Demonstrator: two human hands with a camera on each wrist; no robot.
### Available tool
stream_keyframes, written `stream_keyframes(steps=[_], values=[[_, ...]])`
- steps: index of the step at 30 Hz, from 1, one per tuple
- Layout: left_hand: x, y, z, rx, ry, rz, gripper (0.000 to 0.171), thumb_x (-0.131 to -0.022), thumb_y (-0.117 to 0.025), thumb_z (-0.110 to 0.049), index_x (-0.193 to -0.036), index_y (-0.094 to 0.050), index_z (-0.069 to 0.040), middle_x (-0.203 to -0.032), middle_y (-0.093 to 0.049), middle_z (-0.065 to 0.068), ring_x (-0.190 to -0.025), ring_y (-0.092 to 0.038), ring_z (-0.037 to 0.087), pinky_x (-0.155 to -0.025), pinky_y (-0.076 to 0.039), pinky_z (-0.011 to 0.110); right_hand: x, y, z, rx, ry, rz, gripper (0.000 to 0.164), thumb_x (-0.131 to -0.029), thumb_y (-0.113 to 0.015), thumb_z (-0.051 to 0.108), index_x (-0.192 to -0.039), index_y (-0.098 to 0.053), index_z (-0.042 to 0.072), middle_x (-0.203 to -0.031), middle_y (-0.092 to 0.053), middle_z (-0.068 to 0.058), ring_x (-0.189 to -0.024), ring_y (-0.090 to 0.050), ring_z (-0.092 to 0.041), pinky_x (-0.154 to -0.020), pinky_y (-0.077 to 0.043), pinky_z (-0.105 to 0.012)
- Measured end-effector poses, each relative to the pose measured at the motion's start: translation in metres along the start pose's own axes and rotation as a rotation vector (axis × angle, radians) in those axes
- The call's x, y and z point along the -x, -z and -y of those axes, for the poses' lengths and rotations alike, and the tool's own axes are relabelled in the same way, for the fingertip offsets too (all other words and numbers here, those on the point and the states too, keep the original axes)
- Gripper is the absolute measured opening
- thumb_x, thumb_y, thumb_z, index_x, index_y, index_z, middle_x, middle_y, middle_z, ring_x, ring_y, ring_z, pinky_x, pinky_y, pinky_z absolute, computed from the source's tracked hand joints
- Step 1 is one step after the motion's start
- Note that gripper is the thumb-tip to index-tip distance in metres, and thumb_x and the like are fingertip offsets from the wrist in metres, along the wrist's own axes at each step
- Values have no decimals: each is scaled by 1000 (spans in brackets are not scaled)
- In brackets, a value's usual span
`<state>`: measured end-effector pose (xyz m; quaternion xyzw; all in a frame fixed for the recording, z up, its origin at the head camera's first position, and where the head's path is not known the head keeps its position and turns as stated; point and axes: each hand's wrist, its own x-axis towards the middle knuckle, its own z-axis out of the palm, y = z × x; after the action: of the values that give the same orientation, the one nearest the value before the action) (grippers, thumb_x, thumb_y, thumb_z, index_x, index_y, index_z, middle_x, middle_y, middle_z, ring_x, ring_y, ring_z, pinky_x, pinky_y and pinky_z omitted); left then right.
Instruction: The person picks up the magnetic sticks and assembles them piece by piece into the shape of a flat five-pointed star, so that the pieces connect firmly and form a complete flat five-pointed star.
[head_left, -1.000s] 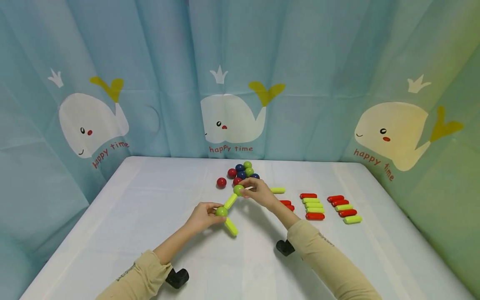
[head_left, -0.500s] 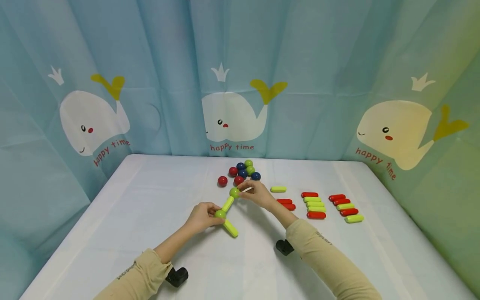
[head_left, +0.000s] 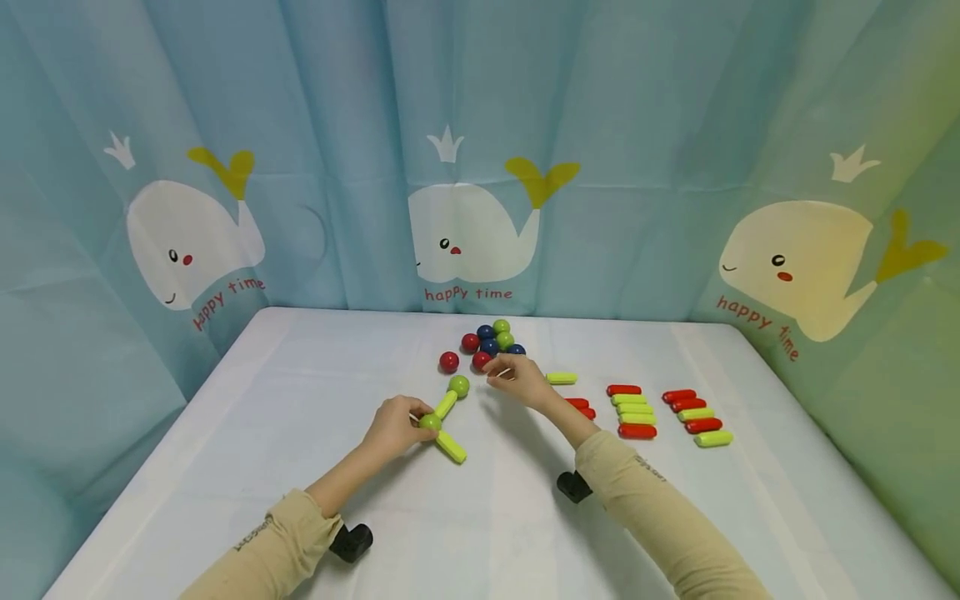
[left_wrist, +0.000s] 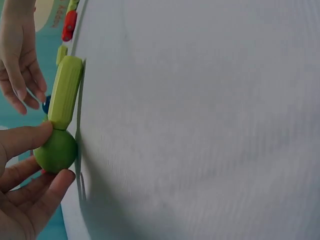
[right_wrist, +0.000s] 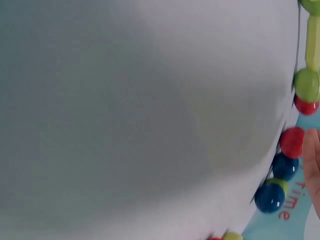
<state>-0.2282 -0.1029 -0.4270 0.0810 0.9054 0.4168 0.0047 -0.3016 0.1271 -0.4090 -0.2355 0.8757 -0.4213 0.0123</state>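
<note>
Mid-frame, left hand point(head_left: 392, 431) pinches the near green ball point(head_left: 430, 423); right hand point(head_left: 520, 382) relaxed, empty; a loose fit could drop the far green ball point(head_left: 458, 386)!

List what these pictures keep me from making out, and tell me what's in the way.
Head view: the left ends of the two red sticks, hidden behind the right forearm.
Head view: the lower part of the rightmost blue ball, covered by the right hand.
Head view: the lettering on the right sleeve, too small and blurred to read.
Right wrist view: most of the right hand, cut off by the right edge.
</note>
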Motion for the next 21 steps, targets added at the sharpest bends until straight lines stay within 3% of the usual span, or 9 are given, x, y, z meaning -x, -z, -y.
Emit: stream_keyframes(steps=[8,12,16,21], values=[[-6,6,6,-40,-34,21,23,-70,-80,-5,-90,-71,2,-87,-71,10,-74,-66,17,-64,-53,26,-16,22,-8,88,-123,-173,17,-89,-60,1,-103,-62,-8,-99,-66,-23,-90,-64,-34,-77,-54,-37],[-8,9,9,-33,-13,18,23,-69,-81,-6,-89,-72,1,-85,-71,8,-73,-63,14,-62,-51,24,-33,29,-15,177,-160,-192,18,-90,-58,2,-104,-62,-7,-101,-66,-22,-93,-64,-34,-82,-53,-40],[-9,11,9,-42,-1,-4,25,-68,-82,-5,-90,-73,2,-84,-72,9,-72,-62,14,-62,-50,24,-50,32,-20,230,-132,-199,19,-90,-57,3,-105,-61,-7,-102,-65,-23,-94,-63,-35,-84,-51,-42],[-9,8,6,-43,-14,23,26,-70,-80,-5,-93,-72,3,-87,-72,10,-75,-63,14,-65,-52,25,-54,31,-25,301,-166,-175,18,-88,-60,2,-103,-61,-7,-102,-65,-24,-96,-62,-35,-85,-50,-43]])
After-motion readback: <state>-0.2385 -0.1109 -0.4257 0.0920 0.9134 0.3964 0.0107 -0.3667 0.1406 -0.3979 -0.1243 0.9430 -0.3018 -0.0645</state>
